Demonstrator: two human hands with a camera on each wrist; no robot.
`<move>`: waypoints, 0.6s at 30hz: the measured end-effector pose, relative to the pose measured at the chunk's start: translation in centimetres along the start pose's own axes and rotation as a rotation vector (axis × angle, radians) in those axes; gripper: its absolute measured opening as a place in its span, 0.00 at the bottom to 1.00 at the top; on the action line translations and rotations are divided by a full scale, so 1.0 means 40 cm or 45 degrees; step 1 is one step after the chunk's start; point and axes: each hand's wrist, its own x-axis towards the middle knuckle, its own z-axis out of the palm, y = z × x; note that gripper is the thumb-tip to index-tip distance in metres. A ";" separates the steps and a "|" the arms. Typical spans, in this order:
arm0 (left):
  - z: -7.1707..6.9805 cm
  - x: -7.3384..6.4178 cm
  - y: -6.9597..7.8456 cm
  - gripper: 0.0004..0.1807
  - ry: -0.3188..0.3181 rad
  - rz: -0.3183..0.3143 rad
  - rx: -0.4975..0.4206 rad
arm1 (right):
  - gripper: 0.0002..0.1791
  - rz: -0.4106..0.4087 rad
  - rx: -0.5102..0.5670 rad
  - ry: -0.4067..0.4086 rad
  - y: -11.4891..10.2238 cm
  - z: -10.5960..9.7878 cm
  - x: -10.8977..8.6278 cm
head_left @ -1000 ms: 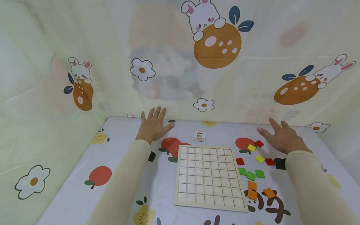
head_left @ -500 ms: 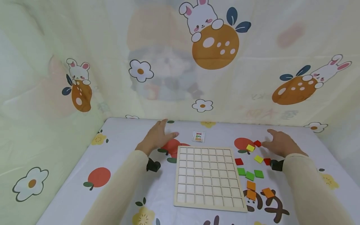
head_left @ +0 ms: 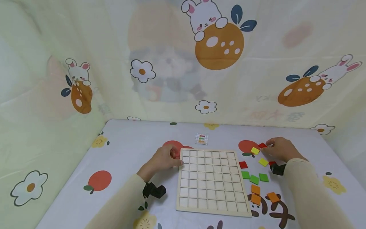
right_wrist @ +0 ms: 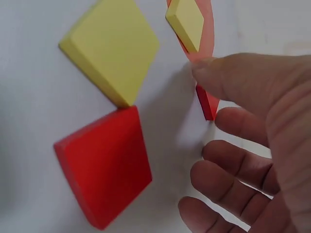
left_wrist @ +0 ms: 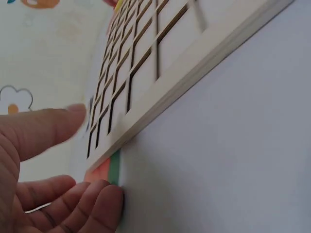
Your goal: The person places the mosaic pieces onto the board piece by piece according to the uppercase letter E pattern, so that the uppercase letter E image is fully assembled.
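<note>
My left hand (head_left: 166, 158) is beside the upper left edge of a wooden grid board (head_left: 213, 181). In the left wrist view its thumb and loosely bent fingers stand apart, near the board's frame (left_wrist: 170, 87), with nothing held between them. My right hand (head_left: 281, 149) is at the far right, close to a red square tile (head_left: 262, 145). In the right wrist view that red tile (right_wrist: 206, 103) lies between the thumb tip and the index fingertip; a firm pinch does not show. A yellow tile (right_wrist: 114, 51) and another red tile (right_wrist: 106, 165) lie nearer the wrist.
A small card with a coloured grid pattern (head_left: 201, 139) lies behind the board. Right of the board are a red tile (head_left: 243, 164), green tiles (head_left: 254, 179) and orange tiles (head_left: 255, 190). A printed curtain (head_left: 171, 108) hangs along the back of the table.
My left hand has come back from the table's far edge to the board's left side, fingers bending. My right hand has lowered towards the far red tile, its fingers drawing in.
</note>
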 end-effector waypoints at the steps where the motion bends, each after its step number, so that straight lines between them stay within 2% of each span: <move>1: 0.005 -0.007 -0.001 0.24 -0.007 0.008 -0.015 | 0.38 0.008 0.010 0.002 0.001 0.002 0.001; 6: 0.023 -0.034 0.000 0.24 -0.042 0.039 -0.079 | 0.34 0.042 0.047 0.006 0.001 0.008 0.002; 9: 0.032 -0.044 0.003 0.25 -0.056 0.028 -0.085 | 0.31 0.056 0.061 0.014 -0.005 0.010 -0.001; 18: 0.054 -0.064 0.018 0.27 -0.014 -0.086 -0.110 | 0.20 0.086 0.122 0.064 -0.025 0.023 -0.012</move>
